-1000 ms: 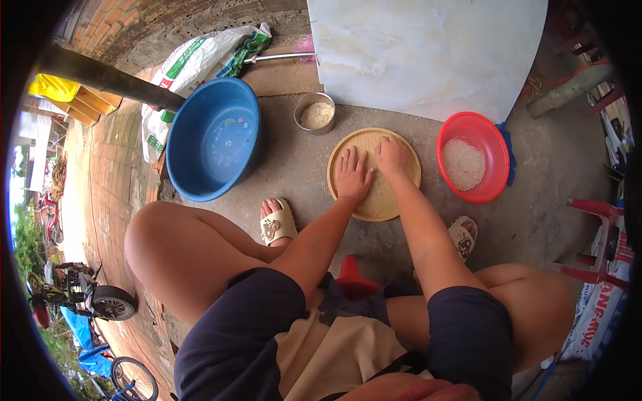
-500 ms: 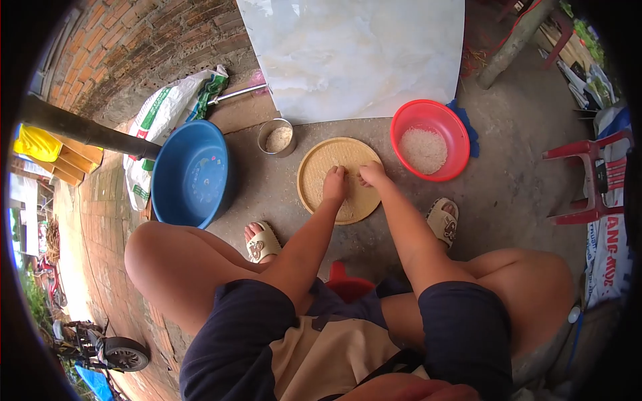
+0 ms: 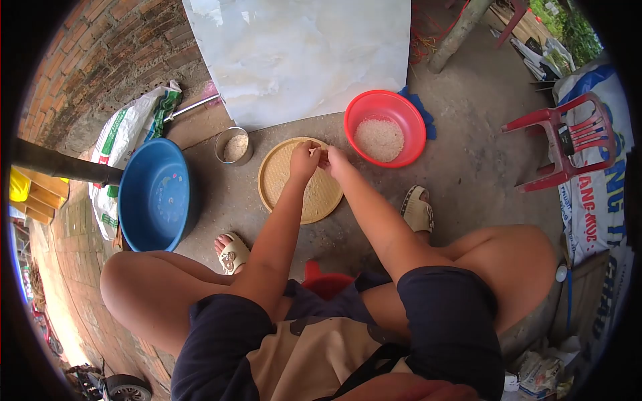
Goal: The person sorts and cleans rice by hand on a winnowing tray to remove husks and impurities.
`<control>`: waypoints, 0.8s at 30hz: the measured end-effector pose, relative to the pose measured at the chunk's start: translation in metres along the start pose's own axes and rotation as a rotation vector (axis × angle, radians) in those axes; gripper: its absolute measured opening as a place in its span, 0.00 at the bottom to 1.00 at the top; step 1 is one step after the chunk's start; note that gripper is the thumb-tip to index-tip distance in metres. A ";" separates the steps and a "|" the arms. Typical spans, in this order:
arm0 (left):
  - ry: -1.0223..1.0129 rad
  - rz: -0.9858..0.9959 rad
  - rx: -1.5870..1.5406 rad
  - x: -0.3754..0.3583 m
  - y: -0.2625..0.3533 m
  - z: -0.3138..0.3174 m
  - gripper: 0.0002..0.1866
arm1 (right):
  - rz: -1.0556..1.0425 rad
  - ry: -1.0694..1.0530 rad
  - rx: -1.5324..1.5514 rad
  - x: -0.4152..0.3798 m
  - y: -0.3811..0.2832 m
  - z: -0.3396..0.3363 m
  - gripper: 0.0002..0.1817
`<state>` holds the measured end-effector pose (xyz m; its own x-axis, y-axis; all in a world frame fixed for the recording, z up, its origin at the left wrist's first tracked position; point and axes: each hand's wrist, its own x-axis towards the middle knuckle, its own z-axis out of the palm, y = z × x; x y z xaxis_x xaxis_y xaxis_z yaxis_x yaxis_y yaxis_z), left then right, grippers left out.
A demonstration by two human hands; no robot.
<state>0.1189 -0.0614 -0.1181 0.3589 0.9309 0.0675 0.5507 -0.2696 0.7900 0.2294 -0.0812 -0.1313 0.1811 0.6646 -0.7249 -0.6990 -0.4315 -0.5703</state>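
Note:
A round woven bamboo tray point(image 3: 277, 184) lies on the floor in front of me, with pale grains scattered over it. My left hand point(image 3: 305, 162) is over the tray's far half, fingers curled in a pinch. Close beside it, my right hand point(image 3: 336, 162) is at the tray's right edge, its fingers bent toward the left ones. Whatever is between the fingertips is too small to make out. To the right stands a red basin point(image 3: 416, 127) with white rice point(image 3: 379, 139) in it. A small metal bowl point(image 3: 227, 158) of tan grains sits on the left.
A large blue basin point(image 3: 154, 200) stands at my left, before a white sack point(image 3: 124, 134). A marbled white panel point(image 3: 307, 60) is at the back. On the right is a red plastic chair point(image 3: 562, 140). My sandalled feet flank the tray.
My hands have come closer together and shifted toward the tray's far right side. The camera view has turned to the right, so the scene sits farther left.

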 end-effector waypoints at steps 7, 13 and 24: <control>-0.022 0.249 0.527 -0.073 -0.023 0.018 0.29 | -0.051 0.133 -0.193 0.026 0.010 -0.040 0.11; -0.035 0.226 0.351 -0.093 -0.027 0.021 0.13 | -0.015 0.079 -0.211 0.018 0.008 -0.048 0.12; 0.171 0.044 0.007 -0.044 -0.028 0.032 0.05 | -0.026 0.036 -0.287 0.004 0.007 -0.040 0.16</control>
<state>0.1121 -0.1028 -0.1624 0.2492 0.9465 0.2050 0.5427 -0.3118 0.7799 0.2528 -0.1065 -0.1535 0.2246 0.6575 -0.7192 -0.4701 -0.5734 -0.6710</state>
